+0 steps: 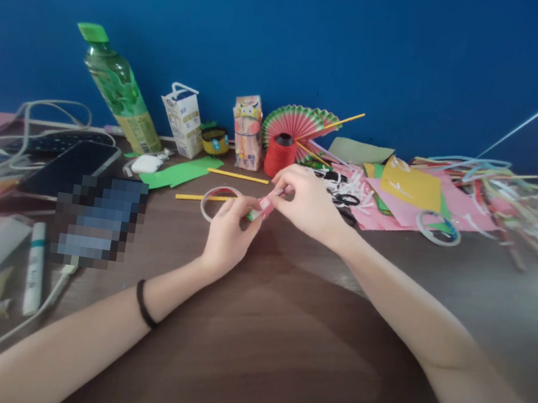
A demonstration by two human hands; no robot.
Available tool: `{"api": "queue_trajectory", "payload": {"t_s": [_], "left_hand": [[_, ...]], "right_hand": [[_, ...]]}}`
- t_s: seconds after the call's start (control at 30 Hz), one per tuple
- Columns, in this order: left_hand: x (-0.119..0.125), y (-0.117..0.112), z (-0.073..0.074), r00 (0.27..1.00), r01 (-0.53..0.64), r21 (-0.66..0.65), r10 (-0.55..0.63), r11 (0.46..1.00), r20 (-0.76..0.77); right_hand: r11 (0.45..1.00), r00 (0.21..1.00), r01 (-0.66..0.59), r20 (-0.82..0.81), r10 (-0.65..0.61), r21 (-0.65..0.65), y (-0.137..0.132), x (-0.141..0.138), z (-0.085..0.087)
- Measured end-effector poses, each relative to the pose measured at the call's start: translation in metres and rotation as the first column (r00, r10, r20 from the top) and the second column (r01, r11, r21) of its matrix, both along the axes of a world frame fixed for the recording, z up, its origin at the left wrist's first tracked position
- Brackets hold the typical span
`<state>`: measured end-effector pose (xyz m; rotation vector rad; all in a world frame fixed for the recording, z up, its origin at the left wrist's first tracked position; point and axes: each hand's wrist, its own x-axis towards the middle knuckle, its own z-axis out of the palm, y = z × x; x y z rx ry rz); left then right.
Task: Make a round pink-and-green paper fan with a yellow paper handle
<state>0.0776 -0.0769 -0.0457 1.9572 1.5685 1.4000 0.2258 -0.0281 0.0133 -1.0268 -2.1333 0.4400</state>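
Note:
A small folded pink and green paper piece (pixel 263 206) is held between both hands above the brown desk (pixel 250 332). My left hand (pixel 228 232) pinches its lower green end; a black band circles that wrist. My right hand (pixel 309 204) pinches its upper pink end. A ring of clear tape (pixel 210 194) lies on the desk just left of my left hand's fingers. Two yellow sticks (pixel 236 175) lie behind the tape ring.
Along the blue wall stand a green bottle (pixel 119 92), two small cartons (pixel 184 120), a red thread spool (pixel 280 154) and a pleated paper fan (pixel 295 122). Coloured paper, scraps, scissors (pixel 346 201) and another tape ring (pixel 438 228) lie right. A phone (pixel 71 167), cables and a glue stick (pixel 35 269) lie left.

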Motion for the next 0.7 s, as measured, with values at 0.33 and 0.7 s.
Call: {"api": "queue_trajectory", "payload": {"t_s": [0.33,0.7], "left_hand": [[0.0,0.004,-0.003,0.998,0.022,-0.038,-0.02,0.999,0.06],[0.0,0.004,-0.004,0.997,0.018,-0.061,-0.013,0.998,0.081]], "right_hand": [[0.994,0.994,0.003,0.108,-0.016,0.111,-0.002,-0.003,-0.005],[0.985,0.979,0.008,0.199,-0.042,0.17,-0.012,-0.005,-0.002]]}}
